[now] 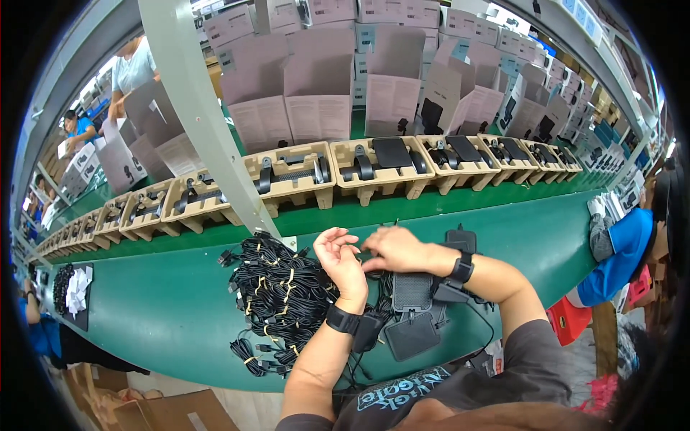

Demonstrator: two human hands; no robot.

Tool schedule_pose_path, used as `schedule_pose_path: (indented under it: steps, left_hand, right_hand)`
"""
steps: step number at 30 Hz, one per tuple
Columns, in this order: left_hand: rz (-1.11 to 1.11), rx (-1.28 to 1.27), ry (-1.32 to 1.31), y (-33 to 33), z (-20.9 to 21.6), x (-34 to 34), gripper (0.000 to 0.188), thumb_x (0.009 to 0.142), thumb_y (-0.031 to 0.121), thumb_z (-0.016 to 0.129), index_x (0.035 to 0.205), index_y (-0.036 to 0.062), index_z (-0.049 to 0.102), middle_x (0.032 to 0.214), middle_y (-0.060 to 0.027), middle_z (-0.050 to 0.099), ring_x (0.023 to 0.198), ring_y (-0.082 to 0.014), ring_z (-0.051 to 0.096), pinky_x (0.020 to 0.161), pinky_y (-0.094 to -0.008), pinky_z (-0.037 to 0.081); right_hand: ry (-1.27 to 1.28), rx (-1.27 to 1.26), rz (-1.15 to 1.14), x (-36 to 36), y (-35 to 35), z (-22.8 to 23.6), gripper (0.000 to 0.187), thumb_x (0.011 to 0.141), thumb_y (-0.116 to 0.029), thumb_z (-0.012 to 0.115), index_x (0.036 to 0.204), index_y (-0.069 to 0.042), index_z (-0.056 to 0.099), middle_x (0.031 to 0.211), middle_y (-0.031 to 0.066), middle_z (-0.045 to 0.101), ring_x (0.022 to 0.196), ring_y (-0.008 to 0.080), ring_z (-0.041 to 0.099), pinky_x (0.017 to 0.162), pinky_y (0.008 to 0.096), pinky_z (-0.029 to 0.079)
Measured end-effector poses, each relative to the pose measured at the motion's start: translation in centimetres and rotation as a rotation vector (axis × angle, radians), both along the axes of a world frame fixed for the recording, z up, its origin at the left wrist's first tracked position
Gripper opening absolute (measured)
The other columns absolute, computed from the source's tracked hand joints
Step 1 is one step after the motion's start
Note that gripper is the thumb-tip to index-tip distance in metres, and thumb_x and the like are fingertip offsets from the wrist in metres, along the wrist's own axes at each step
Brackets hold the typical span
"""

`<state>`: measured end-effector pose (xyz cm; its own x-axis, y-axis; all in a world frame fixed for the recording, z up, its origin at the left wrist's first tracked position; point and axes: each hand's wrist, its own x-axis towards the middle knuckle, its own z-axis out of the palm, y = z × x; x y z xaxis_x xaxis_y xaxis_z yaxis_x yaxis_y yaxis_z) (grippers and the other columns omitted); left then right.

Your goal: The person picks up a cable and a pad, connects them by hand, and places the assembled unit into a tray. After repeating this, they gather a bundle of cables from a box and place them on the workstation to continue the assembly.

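Observation:
My left hand is raised palm-up over the green table, fingers curled, beside a heap of black bundled cables tied with yellow twists. My right hand lies palm-down just to its right, fingertips meeting the left hand's; something small and black may be pinched between them, but I cannot make it out. Below the hands lie flat black square pads. Both wrists wear black bands.
A row of brown pulp trays holding black parts runs along the conveyor behind. Open cardboard boxes stand beyond. A grey slanted post crosses the left. A person in blue sits at right; others work at far left.

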<state>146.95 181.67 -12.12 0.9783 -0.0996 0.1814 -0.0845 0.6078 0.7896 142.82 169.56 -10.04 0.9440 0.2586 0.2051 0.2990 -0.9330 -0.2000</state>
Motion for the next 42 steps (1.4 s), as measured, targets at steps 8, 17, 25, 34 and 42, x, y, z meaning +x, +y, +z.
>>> schedule_pose_path:
  steps: [8, 17, 25, 34, 42]
  left_hand:
    - [0.022, 0.021, -0.167, 0.8, -0.1, -0.7, 0.038, 0.071, -0.015, 0.034, 0.105, 0.0014, 0.039, 0.102, -0.0102, 0.046, 0.083, -0.0151, 0.05, 0.062, -0.0216, 0.044]
    - [0.077, 0.314, -0.318, 1.2, 0.4, -0.1, 0.049, 0.084, 0.007, 0.052, 0.127, 0.0014, 0.028, 0.121, -0.0137, 0.041, 0.112, -0.0222, 0.043, 0.095, -0.0323, 0.034]
    - [-0.768, 0.223, -0.218, 1.1, -0.4, -0.8, 0.025, 0.089, 0.013, 0.049, 0.11, 0.0001, 0.046, 0.078, -0.0035, 0.057, 0.072, -0.0104, 0.055, 0.068, -0.0218, 0.044]
    - [-0.803, 0.013, 0.122, 2.9, 0.6, 0.4, 0.018, 0.091, 0.019, 0.047, 0.085, 0.0027, 0.051, 0.056, 0.0043, 0.035, 0.048, -0.0054, 0.033, 0.053, -0.0215, 0.036]
    - [-0.645, -0.069, 0.158, 3.2, -0.6, 1.0, 0.019, 0.089, 0.013, 0.048, 0.104, 0.0019, 0.051, 0.079, -0.0019, 0.055, 0.062, -0.0075, 0.049, 0.059, -0.0203, 0.04]
  right_hand:
    - [0.265, 0.112, -0.081, 1.9, 1.3, -1.8, 0.047, 0.069, -0.03, 0.063, 0.103, -0.002, 0.049, 0.09, 0.0175, 0.058, 0.086, 0.034, 0.055, 0.074, 0.042, 0.045]
    - [0.096, 1.323, -0.219, 1.4, -0.1, 6.0, 0.023, 0.086, -0.009, 0.052, 0.105, -0.002, 0.043, 0.079, 0.0036, 0.054, 0.074, 0.0121, 0.053, 0.069, 0.0253, 0.044]
    - [0.099, 1.598, -0.18, 0.8, 2.0, 7.5, 0.022, 0.09, -0.022, 0.048, 0.104, -0.005, 0.046, 0.073, 0.0003, 0.048, 0.064, 0.0101, 0.047, 0.058, 0.0239, 0.041]
    - [0.024, 0.864, -0.179, -1.1, 1.5, 9.1, 0.017, 0.087, -0.015, 0.051, 0.098, -0.003, 0.047, 0.087, 0.0061, 0.059, 0.076, 0.0104, 0.056, 0.063, 0.0251, 0.047]
    - [0.008, 0.22, -0.039, -0.2, 2.2, 6.2, 0.033, 0.08, -0.014, 0.058, 0.107, -0.003, 0.043, 0.096, 0.0186, 0.058, 0.082, 0.0357, 0.057, 0.067, 0.0393, 0.048]
